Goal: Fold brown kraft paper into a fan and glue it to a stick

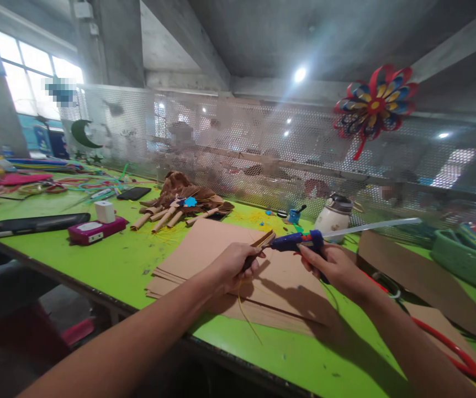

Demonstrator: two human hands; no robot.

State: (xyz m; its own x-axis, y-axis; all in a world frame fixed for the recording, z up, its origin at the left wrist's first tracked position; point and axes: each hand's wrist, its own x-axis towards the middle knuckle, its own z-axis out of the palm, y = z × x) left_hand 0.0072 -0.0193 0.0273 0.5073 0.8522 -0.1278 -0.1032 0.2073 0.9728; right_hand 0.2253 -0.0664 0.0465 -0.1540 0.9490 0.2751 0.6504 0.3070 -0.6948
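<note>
In my right hand (333, 265) is a blue glue gun (291, 241), fingers wrapped round its handle. A long pale glue stick (374, 227) sticks out of its back end. The gun's tip points left and meets, or nearly meets, a small folded piece of brown paper (264, 239) that my left hand (238, 262) pinches. From below my left hand hangs a thin yellow strand (247, 318). Both hands are over a stack of brown paper sheets (205, 249) on the green table (130, 271).
Rolled brown paper pieces (167, 213) lie behind the stack. To the left are a purple power strip (97, 229) and a black phone (134, 193). Red-handled scissors (449, 345), a white bottle (333, 215) and a green basket (457, 260) stand or lie at right. A perforated metal screen (229, 138) borders the back.
</note>
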